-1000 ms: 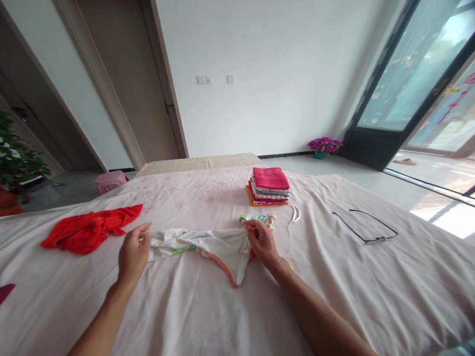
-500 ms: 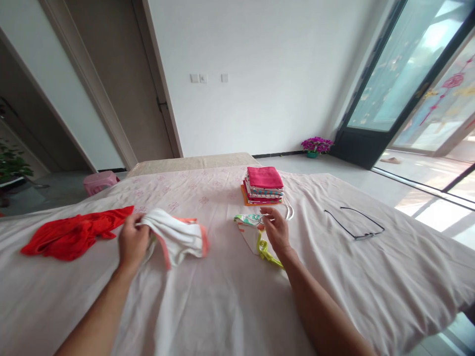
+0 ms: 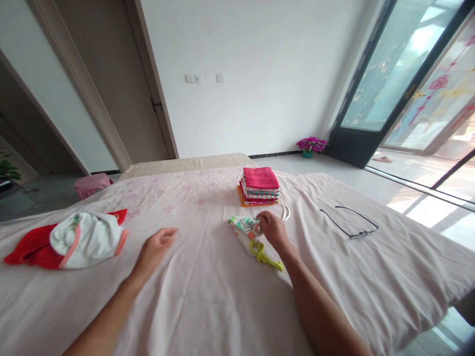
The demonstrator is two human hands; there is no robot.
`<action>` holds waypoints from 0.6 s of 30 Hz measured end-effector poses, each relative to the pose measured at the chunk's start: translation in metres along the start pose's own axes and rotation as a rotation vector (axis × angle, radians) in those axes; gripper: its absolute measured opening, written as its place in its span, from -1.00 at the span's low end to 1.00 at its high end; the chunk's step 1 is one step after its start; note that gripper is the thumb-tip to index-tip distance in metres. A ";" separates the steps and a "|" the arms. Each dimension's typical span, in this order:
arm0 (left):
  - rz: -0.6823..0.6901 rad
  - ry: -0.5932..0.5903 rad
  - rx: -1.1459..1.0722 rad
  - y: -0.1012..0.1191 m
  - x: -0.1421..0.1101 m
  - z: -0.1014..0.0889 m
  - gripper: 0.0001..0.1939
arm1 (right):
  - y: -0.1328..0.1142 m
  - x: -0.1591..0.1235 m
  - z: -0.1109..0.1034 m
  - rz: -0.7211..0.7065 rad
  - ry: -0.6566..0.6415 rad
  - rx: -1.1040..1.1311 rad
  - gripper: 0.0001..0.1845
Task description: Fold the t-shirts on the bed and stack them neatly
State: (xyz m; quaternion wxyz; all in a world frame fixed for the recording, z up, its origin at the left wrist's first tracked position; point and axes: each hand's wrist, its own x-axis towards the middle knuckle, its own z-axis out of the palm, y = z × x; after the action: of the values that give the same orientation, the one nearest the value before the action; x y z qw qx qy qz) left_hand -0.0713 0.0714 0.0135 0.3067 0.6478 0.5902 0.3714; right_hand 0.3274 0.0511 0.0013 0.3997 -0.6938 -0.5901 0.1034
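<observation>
My right hand [image 3: 273, 228] pinches the upper right edge of a small floral-print garment [image 3: 247, 227], which lies on the bedsheet with lime-green ties [image 3: 266, 256] trailing toward me. My left hand [image 3: 158, 245] hovers over the sheet with nothing in it, its fingers loosely extended and slightly blurred. Farther left, a white garment with coral trim [image 3: 91, 240] rests crumpled on top of a red garment [image 3: 31, 247]. Just beyond my right hand stands a neat stack of folded clothes [image 3: 261, 179], hot pink on top, with white cords hanging from its right side.
Black-framed eyeglasses [image 3: 351, 222] lie on the wrinkled pale pink sheet [image 3: 200, 296] at right. A pink plastic stool [image 3: 92, 185] stands on the floor beyond the left edge. Purple flowers [image 3: 311, 144] in a green pot sit by the wall near the open glass door [image 3: 374, 89].
My left hand carried the white garment left, let it go on the red one, and came back rightward. My right hand released the white garment and took hold of the floral-print one.
</observation>
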 end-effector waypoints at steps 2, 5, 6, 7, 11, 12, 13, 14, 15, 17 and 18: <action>0.021 -0.203 -0.076 0.022 -0.017 0.050 -0.57 | 0.003 0.001 0.002 -0.024 -0.032 0.157 -0.73; 0.053 -0.363 -0.046 0.057 -0.036 0.108 -0.58 | 0.011 0.002 0.007 -0.113 -0.104 0.296 -0.59; 0.073 -0.371 -0.010 0.068 -0.039 0.123 -0.57 | 0.012 0.002 0.008 -0.161 -0.117 0.287 -0.56; 0.092 -0.367 0.035 0.078 -0.041 0.136 -0.55 | 0.013 0.001 0.009 -0.205 -0.118 0.256 -0.55; 0.115 -0.275 0.211 0.103 -0.039 0.175 -0.53 | -0.002 -0.007 0.012 -0.247 -0.080 0.167 -0.68; 0.111 -0.246 0.241 0.105 -0.038 0.180 -0.57 | -0.009 -0.009 0.013 -0.236 -0.075 0.189 -0.73; 0.109 -0.221 0.256 0.105 -0.036 0.183 -0.63 | -0.016 -0.011 0.013 -0.213 -0.076 0.239 -0.79; 0.113 -0.203 0.247 0.103 -0.033 0.184 -0.70 | -0.023 -0.013 0.012 -0.171 -0.083 0.317 -0.84; 0.119 -0.189 0.215 0.100 -0.031 0.181 -0.77 | -0.030 -0.014 0.011 -0.108 -0.090 0.424 -0.84; 0.120 -0.176 0.077 0.092 -0.025 0.166 -0.82 | -0.036 -0.013 0.008 0.065 -0.077 0.692 -0.71; 0.110 -0.171 -0.029 0.088 -0.023 0.155 -0.79 | -0.036 -0.011 0.005 0.159 -0.048 0.821 -0.65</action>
State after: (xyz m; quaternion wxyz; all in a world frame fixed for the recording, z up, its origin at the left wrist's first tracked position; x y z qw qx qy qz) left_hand 0.1061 0.0448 0.0016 0.3446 0.7041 0.5198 0.3396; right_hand 0.2948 0.0430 0.0187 0.6202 -0.5174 -0.4537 0.3766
